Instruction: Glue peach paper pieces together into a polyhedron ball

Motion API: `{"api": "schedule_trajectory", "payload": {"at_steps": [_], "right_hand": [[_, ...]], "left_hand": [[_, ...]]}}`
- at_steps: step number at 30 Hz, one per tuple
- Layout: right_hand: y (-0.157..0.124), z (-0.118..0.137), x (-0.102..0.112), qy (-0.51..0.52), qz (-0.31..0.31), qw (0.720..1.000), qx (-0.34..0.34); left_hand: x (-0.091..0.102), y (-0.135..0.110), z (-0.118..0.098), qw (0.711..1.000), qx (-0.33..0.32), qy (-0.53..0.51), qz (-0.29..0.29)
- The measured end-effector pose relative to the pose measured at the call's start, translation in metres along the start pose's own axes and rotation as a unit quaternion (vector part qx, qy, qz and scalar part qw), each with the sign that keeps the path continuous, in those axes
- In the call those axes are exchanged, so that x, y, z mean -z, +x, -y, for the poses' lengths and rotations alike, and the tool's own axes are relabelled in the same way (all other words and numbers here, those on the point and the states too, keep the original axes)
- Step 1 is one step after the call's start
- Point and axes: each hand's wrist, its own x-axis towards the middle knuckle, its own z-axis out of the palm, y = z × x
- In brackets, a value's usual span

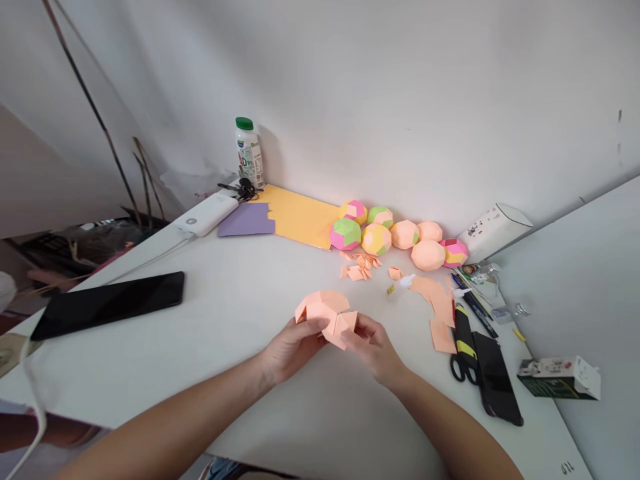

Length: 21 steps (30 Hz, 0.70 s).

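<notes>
Both hands on one piece: a half-built peach paper shell (pixel 327 317), folded modules locked together, faceted, open and uneven at the rim, one flap sticking out on the left. It sits just above the white counter (pixel 240 373), mid-front, between the two hands.

Left hand (pixel 293 347): fingers curled, thumb on top, pinching the shell's lower left edge. Right hand (pixel 375 347): fingers closed around the lower right module, thumb and forefinger gripping the peach corner. Neither hand is open; both are shut on the same paper.

Around the hands:
- Beyond the shell, loose peach folded units (pixel 360 267) and peach paper strips (pixel 435 300), near but not touching.
- Further back against the wall, a row of finished paper balls (pixel 395 237), some peach, some pink/green/yellow.
- Right of the right hand: scissors (pixel 463 350) and a dark phone (pixel 495 383) lying side by side, close to the counter's right edge. Pens (pixel 473 303) just beyond them.
- Far left of the left hand: black tablet (pixel 107 303), well apart, near the left edge.
- Back left: white power bank (pixel 207 213), purple and yellow sheets (pixel 295 213), bottle with green cap (pixel 249 153).

Open room: bare counter left of the left hand up to the tablet, and under both forearms to the front edge. Right side is tight.
</notes>
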Motion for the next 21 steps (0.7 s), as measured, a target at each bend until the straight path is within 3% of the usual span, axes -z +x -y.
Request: {"api": "schedule_trajectory", "payload": {"at_steps": [5,21], "right_hand": [[0.0028,-0.0067,0.0011,0.054,-0.017,0.998,-0.042],[0.0017,-0.0092,-0.0020,0.053,-0.032,0.998,-0.009]], "left_hand": [[-0.0023,-0.0017,0.0000,0.999,-0.010,0.042,0.002],[0.0033,-0.0020,0.0045,0.994,-0.017,0.111,-0.006]]}}
